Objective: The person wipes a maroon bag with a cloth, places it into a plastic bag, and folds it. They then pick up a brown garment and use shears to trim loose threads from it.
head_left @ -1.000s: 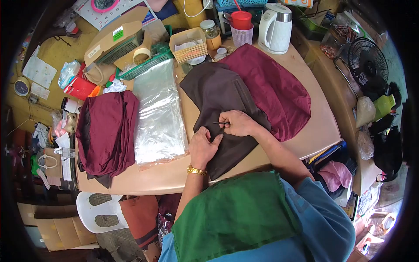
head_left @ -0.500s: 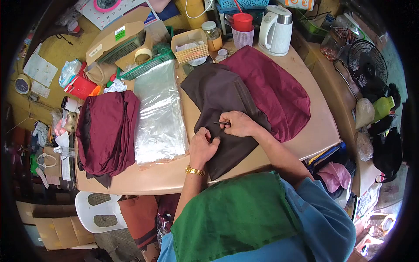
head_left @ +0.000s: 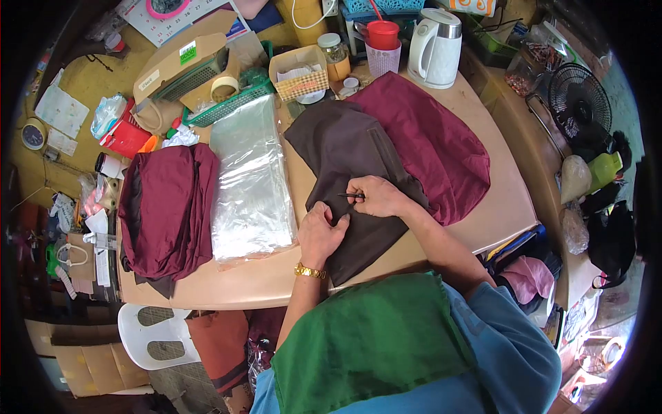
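Observation:
A dark brown cloth piece (head_left: 345, 148) lies in front of me, seemingly a sewn cover, with a seam or slit near its right side. My left hand (head_left: 322, 233) rests on its near left part, thumb and fingers closed on the fabric. In my right hand (head_left: 376, 196) is a slim black pointed tool (head_left: 349, 195), its tip turned left toward my left thumb; its exact kind is too small to tell. Beyond it spreads a maroon cloth (head_left: 441, 152), partly under the brown one. Left of these lie a stack of clear plastic bags (head_left: 252, 186) and a bundled maroon cloth (head_left: 169, 207).
Along the table's back stand a white electric kettle (head_left: 434, 52), a red cup (head_left: 383, 34), a lidded jar (head_left: 336, 58), a small carton (head_left: 298, 72) and a green basket (head_left: 234, 103). A black fan (head_left: 580, 103) is at the right. A white plastic chair (head_left: 155, 338) sits below the left edge.
Almost nothing differs. The view has shifted very slightly; both hands keep their places on the brown cloth.

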The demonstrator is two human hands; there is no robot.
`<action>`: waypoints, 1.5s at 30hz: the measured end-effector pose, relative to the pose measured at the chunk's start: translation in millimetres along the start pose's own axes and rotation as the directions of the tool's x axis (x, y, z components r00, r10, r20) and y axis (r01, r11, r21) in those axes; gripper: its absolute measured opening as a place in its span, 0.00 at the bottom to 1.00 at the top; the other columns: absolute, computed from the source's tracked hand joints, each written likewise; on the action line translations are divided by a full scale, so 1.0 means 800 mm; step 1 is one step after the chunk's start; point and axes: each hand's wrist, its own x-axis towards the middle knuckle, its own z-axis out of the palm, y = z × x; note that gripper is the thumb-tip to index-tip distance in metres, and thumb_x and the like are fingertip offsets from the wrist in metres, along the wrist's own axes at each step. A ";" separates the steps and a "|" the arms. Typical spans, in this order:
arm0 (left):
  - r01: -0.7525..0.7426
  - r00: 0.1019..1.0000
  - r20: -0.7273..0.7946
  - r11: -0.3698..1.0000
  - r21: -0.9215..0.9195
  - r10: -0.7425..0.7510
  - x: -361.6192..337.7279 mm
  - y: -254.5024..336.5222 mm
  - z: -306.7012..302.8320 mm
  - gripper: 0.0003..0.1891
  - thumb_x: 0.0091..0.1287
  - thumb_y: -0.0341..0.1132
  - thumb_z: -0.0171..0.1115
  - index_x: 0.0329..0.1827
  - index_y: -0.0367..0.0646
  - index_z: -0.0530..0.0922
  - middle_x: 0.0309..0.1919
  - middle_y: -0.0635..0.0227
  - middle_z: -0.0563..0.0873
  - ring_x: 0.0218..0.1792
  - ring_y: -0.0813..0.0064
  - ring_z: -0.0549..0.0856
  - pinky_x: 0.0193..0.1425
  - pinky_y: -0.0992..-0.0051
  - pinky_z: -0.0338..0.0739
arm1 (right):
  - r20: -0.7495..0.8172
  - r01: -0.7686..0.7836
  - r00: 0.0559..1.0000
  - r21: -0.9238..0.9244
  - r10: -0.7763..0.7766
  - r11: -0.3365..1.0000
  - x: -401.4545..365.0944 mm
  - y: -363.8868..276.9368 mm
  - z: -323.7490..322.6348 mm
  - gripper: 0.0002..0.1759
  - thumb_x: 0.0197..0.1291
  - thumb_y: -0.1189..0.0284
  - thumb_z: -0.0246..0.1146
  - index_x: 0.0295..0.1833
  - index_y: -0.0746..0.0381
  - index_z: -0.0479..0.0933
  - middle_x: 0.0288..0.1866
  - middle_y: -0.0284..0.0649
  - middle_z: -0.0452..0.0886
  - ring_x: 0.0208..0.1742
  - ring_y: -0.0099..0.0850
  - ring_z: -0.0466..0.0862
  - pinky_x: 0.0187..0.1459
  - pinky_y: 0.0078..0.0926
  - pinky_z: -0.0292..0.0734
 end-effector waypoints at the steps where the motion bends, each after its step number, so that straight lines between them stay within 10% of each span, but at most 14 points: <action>1: 0.000 1.000 0.002 1.000 0.000 0.000 0.000 -0.001 0.002 0.15 0.60 0.37 0.72 0.33 0.41 0.71 0.26 0.56 0.81 0.33 0.51 0.83 0.39 0.56 0.76 | 0.000 -0.002 1.000 0.001 0.002 1.000 0.000 0.000 0.001 0.09 0.49 0.80 0.66 0.40 0.66 0.80 0.35 0.39 0.86 0.39 0.31 0.84 0.47 0.31 0.79; 31: -0.032 0.999 0.025 0.998 -0.046 0.033 0.004 -0.018 0.008 0.14 0.61 0.35 0.71 0.34 0.41 0.71 0.24 0.57 0.80 0.31 0.51 0.82 0.37 0.56 0.75 | -0.020 0.017 1.000 0.020 -0.017 1.000 0.001 0.004 0.003 0.08 0.50 0.78 0.67 0.39 0.64 0.80 0.34 0.39 0.84 0.38 0.32 0.84 0.45 0.32 0.79; 34: -0.046 0.999 -0.029 0.998 -0.042 0.045 -0.001 -0.022 0.015 0.13 0.60 0.34 0.69 0.35 0.41 0.71 0.29 0.58 0.79 0.33 0.56 0.82 0.39 0.56 0.74 | -0.019 0.021 1.000 0.013 -0.021 1.000 0.000 0.003 0.002 0.09 0.51 0.78 0.67 0.39 0.64 0.80 0.34 0.39 0.84 0.38 0.31 0.84 0.45 0.33 0.79; 36: -0.294 0.927 -0.239 0.956 0.014 0.289 -0.018 -0.015 0.018 0.15 0.61 0.33 0.67 0.50 0.41 0.76 0.54 0.50 0.82 0.58 0.48 0.80 0.61 0.49 0.72 | -0.028 0.016 1.000 0.051 -0.015 0.999 0.000 0.004 0.000 0.09 0.52 0.77 0.67 0.41 0.64 0.80 0.34 0.40 0.85 0.37 0.31 0.84 0.44 0.32 0.78; 38: -0.491 0.845 -0.107 0.840 0.232 0.524 -0.034 0.017 -0.005 0.29 0.65 0.38 0.65 0.69 0.42 0.72 0.76 0.53 0.68 0.77 0.47 0.64 0.77 0.43 0.55 | -0.084 0.084 0.994 0.087 -0.077 0.993 0.012 0.019 0.002 0.09 0.55 0.76 0.67 0.42 0.65 0.80 0.32 0.40 0.84 0.36 0.30 0.84 0.42 0.32 0.78; 42: -0.349 0.901 0.378 0.874 0.337 0.214 -0.068 0.001 -0.035 0.36 0.73 0.47 0.59 0.79 0.37 0.63 0.82 0.56 0.60 0.82 0.49 0.55 0.82 0.42 0.47 | -0.100 0.031 0.995 0.243 -0.006 0.969 0.004 0.007 -0.002 0.10 0.63 0.70 0.67 0.44 0.66 0.79 0.28 0.40 0.82 0.30 0.28 0.83 0.37 0.30 0.76; 45: -0.130 0.964 0.265 0.885 0.447 0.008 -0.066 0.010 -0.089 0.36 0.73 0.50 0.59 0.78 0.35 0.65 0.82 0.54 0.59 0.81 0.47 0.57 0.81 0.42 0.48 | -0.135 0.062 0.991 0.253 -0.028 0.966 0.005 0.017 0.001 0.11 0.67 0.67 0.66 0.45 0.65 0.79 0.26 0.37 0.81 0.27 0.25 0.80 0.35 0.30 0.75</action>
